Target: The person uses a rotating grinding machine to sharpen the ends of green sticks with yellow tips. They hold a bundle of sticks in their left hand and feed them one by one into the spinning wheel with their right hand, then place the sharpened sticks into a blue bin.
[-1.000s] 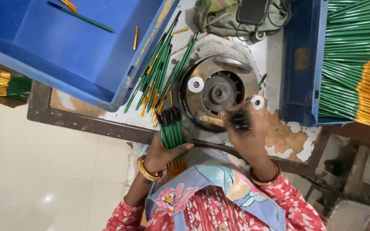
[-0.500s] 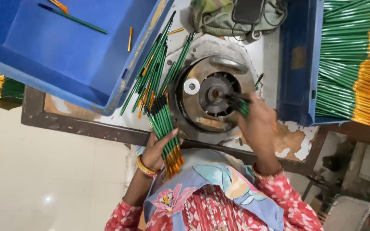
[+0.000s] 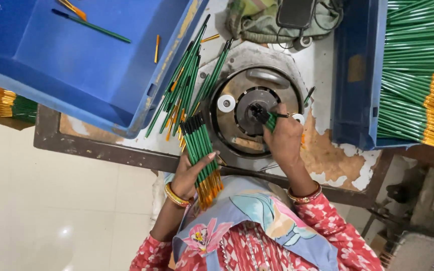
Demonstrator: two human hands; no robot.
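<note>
Gripping a bundle of green pencils (image 3: pixel 201 153), left hand (image 3: pixel 189 173) is closed round it just above the counter (image 3: pixel 327 160) edge, dark tips up, orange ends toward the body. Right hand (image 3: pixel 283 135) is closed on one green pencil (image 3: pixel 266 118), its tip pushed into the hub of the round metal machine (image 3: pixel 254 113). Loose pencils (image 3: pixel 182 85) lie btwn machine & big blue crate (image 3: pixel 76 65). 2nd blue crate (image 3: pixel 357 75) at right is packed w/ stacked green pencils (image 3: pixel 418 70).
</note>
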